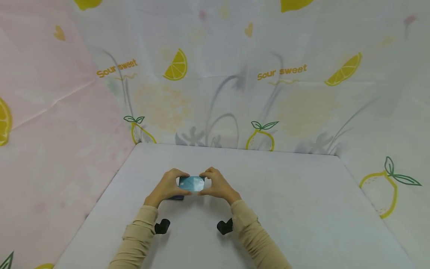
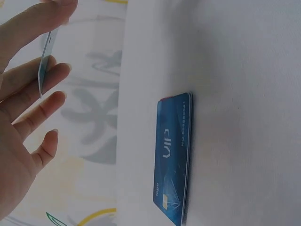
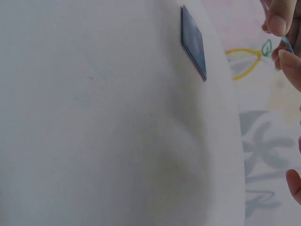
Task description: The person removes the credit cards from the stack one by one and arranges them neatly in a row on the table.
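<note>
A light blue plastic card [image 1: 192, 184] is held up above the white table between both hands, its printed face toward the head camera. My left hand [image 1: 168, 185] pinches its left end between thumb and fingers. The opposite end sits between the thumb and fingers of my right hand [image 1: 219, 185]. Edge-on, the card [image 2: 46, 66] shows as a thin strip in the left wrist view. Below the left hand, a small stack of dark blue cards [image 2: 171, 155] lies on the table, the top one reading "VIP". In the head view that hand partly covers the stack [image 1: 177, 197].
The white tabletop [image 1: 285, 209] spreads around the hands. Behind it and to the sides hang cloth walls [image 1: 215, 93] printed with lemons and "Sour sweet". Black wrist mounts [image 1: 162, 226] sit by the beige sleeves [image 1: 139, 233].
</note>
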The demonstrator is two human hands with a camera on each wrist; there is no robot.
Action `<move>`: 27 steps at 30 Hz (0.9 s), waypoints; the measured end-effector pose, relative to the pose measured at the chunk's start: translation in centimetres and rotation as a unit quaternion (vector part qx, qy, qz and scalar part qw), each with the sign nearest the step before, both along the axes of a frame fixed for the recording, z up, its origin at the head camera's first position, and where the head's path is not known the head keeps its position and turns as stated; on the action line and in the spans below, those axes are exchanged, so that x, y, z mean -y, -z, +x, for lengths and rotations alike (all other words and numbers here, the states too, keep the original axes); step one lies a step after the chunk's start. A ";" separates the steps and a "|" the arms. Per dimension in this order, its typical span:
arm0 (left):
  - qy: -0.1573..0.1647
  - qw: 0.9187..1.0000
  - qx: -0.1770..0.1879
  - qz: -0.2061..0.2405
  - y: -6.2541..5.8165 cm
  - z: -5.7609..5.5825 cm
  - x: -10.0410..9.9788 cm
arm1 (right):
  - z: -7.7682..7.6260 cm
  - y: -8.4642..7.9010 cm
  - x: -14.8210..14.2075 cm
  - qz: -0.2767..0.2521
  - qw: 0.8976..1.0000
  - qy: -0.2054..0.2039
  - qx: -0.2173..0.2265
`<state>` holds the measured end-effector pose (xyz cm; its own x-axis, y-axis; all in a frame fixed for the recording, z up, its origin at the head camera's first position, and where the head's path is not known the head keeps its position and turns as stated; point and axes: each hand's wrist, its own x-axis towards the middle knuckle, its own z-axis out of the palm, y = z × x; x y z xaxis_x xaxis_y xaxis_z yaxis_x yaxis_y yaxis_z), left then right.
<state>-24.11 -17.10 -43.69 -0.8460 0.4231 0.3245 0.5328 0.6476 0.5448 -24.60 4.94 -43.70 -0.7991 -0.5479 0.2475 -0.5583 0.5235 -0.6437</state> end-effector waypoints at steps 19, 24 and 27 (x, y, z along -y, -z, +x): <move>0.029 0.999 0.007 0.014 -0.6 0.0 -3.5 | 0.5 -0.5 -3.7 0.009 1.000 0.012 -0.015; 0.032 0.999 0.015 0.024 -0.7 -0.2 -4.5 | 0.6 -0.7 -4.6 0.007 1.000 0.016 -0.021; 0.035 0.999 0.014 0.024 -0.7 -0.3 -5.2 | 0.6 -0.7 -5.3 0.008 1.000 0.020 -0.023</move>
<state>-24.39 -11.86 -42.99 -0.8236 0.4667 0.3222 0.5602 0.5813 0.5901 -23.98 10.23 -43.02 -0.8083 -0.5201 0.2759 -0.5655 0.5555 -0.6096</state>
